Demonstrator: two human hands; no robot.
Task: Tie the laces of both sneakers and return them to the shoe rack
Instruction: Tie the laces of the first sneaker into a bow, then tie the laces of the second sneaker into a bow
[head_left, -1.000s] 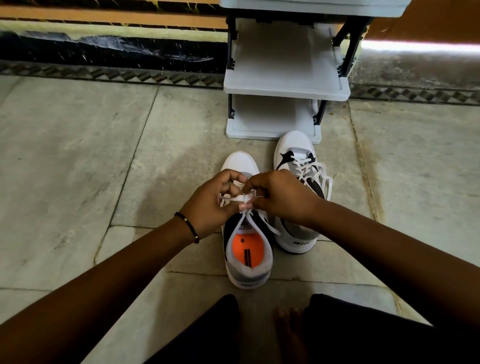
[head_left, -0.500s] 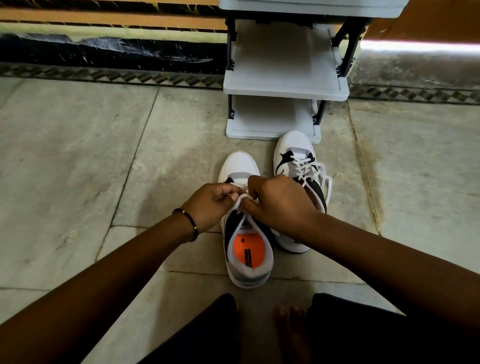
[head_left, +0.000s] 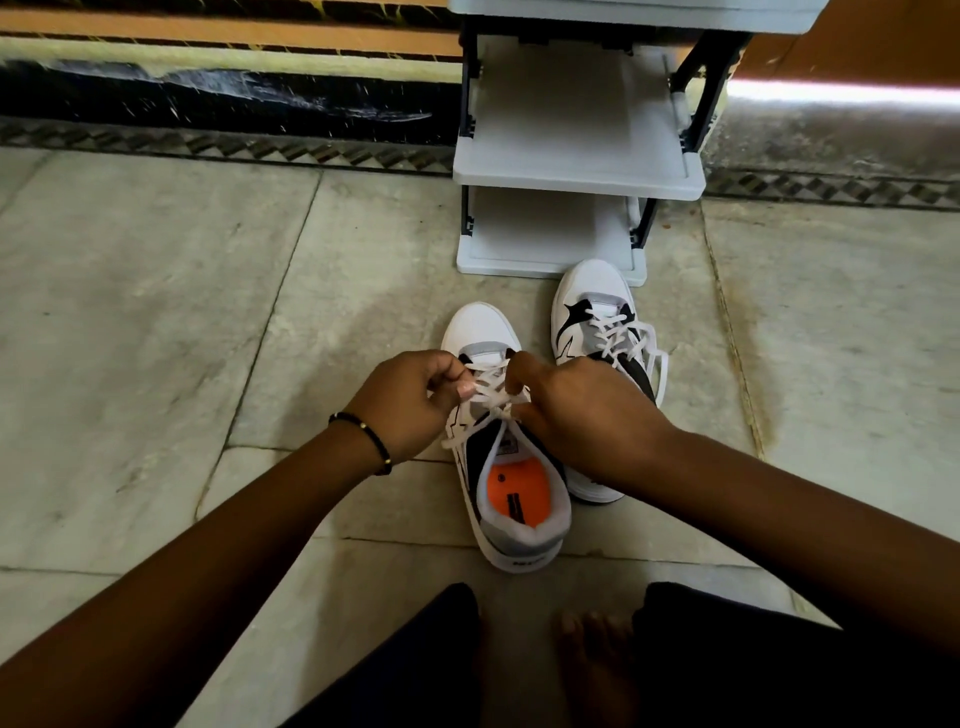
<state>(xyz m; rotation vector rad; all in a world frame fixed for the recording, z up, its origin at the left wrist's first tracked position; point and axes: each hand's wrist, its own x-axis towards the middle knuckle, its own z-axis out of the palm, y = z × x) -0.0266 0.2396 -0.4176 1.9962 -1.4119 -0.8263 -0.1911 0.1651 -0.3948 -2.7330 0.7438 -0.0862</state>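
Two white, grey and black sneakers stand on the stone floor, toes toward the rack. The near left sneaker (head_left: 511, 493) has an orange insole. My left hand (head_left: 410, 405) and my right hand (head_left: 576, 410) meet over its tongue, each pinching part of its white laces (head_left: 493, 397), which cross between my fingers. The right sneaker (head_left: 597, 322) sits a little farther away, its white laces looped over the top and hanging off its right side; my right wrist covers its heel. The grey shoe rack (head_left: 576, 171) stands just beyond both shoes.
The rack's shelves hold nothing and its base touches the far sneaker's toe. A dark patterned skirting (head_left: 234, 104) and wall run behind it. My bare foot (head_left: 592, 665) and dark trouser legs lie at the bottom edge. Stone tiles spread left and right.
Both hands have shifted slightly away from me along the left sneaker, pulling the laces into a crossing over the tongue. The shoes themselves have not moved.
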